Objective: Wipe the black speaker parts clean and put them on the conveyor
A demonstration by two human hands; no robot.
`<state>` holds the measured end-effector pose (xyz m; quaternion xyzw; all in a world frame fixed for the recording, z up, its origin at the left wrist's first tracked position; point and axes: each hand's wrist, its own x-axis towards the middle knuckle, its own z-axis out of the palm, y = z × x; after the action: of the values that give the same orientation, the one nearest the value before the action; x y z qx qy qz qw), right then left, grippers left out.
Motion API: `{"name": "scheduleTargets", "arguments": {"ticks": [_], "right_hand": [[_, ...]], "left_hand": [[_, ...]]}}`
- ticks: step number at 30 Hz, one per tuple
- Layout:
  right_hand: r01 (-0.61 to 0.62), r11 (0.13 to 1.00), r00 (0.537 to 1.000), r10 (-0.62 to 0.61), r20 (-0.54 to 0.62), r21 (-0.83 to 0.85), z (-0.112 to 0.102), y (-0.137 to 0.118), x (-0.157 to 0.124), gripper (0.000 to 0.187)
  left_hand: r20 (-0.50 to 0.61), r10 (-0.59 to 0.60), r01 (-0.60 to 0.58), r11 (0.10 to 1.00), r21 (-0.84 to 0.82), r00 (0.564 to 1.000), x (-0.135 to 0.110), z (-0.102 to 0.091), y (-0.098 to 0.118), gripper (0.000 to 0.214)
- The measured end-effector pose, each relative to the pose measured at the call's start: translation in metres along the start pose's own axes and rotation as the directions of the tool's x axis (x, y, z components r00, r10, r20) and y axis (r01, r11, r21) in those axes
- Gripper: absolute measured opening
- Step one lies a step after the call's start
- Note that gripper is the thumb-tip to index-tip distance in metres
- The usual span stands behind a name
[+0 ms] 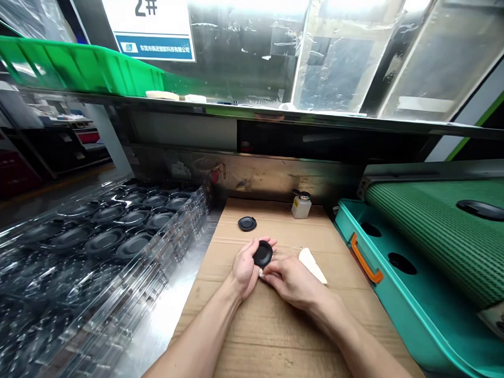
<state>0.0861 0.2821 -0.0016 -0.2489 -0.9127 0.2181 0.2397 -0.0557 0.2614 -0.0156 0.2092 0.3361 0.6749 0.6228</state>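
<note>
A round black plastic cap (262, 254) with a recessed middle lies in the palm of my left hand (244, 270), held at its edge by the thumb. My right hand (292, 280) is at the cap's lower right side, thumb and fingers pinched together on a small white scrap of cloth or paper (261, 273); its exact kind is unclear. Beyond my hands, a second black cap (247, 224) rests on the cardboard sheet (271, 344). A white wedge-shaped pad (312, 265) lies just past my right hand. Farther back stands a small translucent bottle (301, 206) with a dark lid.
Stacked clear trays (150, 249) full of black caps fill the left. A turquoise bin (412, 327) with an orange handle stands on the right, beneath a green conveyor belt (432, 228) carrying black parts. Overhead runs a metal shelf (320, 118) bearing a green crate (86, 67).
</note>
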Motion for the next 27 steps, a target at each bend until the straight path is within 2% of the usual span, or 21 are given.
{"name": "scheduleTargets", "arguments": {"ticks": [2, 6, 8, 10, 12, 15, 18, 20, 22, 24, 25, 27], "right_hand": [[-0.033, 0.999, 0.999, 0.033, -0.011, 0.027, -0.008, 0.001, -0.001, 0.014], [-0.125, 0.992, 0.961, 0.112, -0.254, -0.034, -0.007, 0.007, 0.001, 0.015], [-0.112, 0.992, 0.964, 0.095, -0.248, -0.058, 0.0, 0.007, 0.002, 0.015], [-0.083, 0.996, 0.987, 0.08, -0.138, -0.016, 0.006, 0.003, 0.001, 0.014], [-0.101, 0.99, 0.995, 0.098, 0.037, 0.098, 0.006, -0.002, -0.002, 0.016], [-0.252, 0.936, 0.945, 0.183, 0.273, 0.245, -0.003, -0.005, -0.007, 0.022], [-0.392, 0.867, 0.884, 0.263, 0.387, 0.307, -0.018, -0.003, -0.01, 0.024], [-0.412, 0.857, 0.873, 0.273, 0.404, 0.309, -0.027, 0.0, -0.01, 0.026], [-0.398, 0.885, 0.897, 0.321, 0.305, 0.24, -0.035, 0.005, -0.008, 0.033], [-0.437, 0.897, 0.898, 0.431, 0.084, 0.071, -0.04, 0.013, -0.007, 0.042], [-0.499, 0.866, 0.866, 0.498, -0.039, -0.038, -0.043, 0.017, -0.007, 0.045], [-0.649, 0.723, 0.761, 0.613, -0.214, -0.237, -0.047, 0.028, -0.009, 0.044]], "left_hand": [[-0.007, 0.003, -0.003, 1.0, 0.002, 1.0, 0.001, 0.001, 0.0, 0.028], [0.032, -0.013, 0.013, 1.0, 0.008, 0.999, 0.001, 0.003, -0.003, 0.028], [0.042, -0.02, 0.019, 1.0, 0.009, 0.999, 0.001, 0.003, -0.004, 0.028], [0.023, -0.024, 0.024, 1.0, -0.002, 0.999, 0.002, 0.002, -0.003, 0.028], [-0.003, -0.033, 0.033, 0.999, -0.035, 0.999, 0.003, -0.001, 0.0, 0.029], [-0.015, -0.052, 0.051, 0.994, -0.102, 0.999, 0.005, -0.005, 0.006, 0.031], [-0.003, -0.079, 0.077, 0.986, -0.15, 0.997, 0.007, -0.008, 0.009, 0.032], [0.015, -0.098, 0.099, 0.981, -0.169, 0.995, 0.007, -0.009, 0.01, 0.032], [0.031, -0.107, 0.111, 0.977, -0.18, 0.994, 0.008, -0.01, 0.01, 0.033], [0.038, -0.105, 0.11, 0.977, -0.184, 0.994, 0.007, -0.01, 0.01, 0.034], [0.04, -0.103, 0.109, 0.977, -0.184, 0.994, 0.007, -0.01, 0.01, 0.034], [0.04, -0.1, 0.106, 0.978, -0.18, 0.994, 0.007, -0.01, 0.01, 0.036]]}}
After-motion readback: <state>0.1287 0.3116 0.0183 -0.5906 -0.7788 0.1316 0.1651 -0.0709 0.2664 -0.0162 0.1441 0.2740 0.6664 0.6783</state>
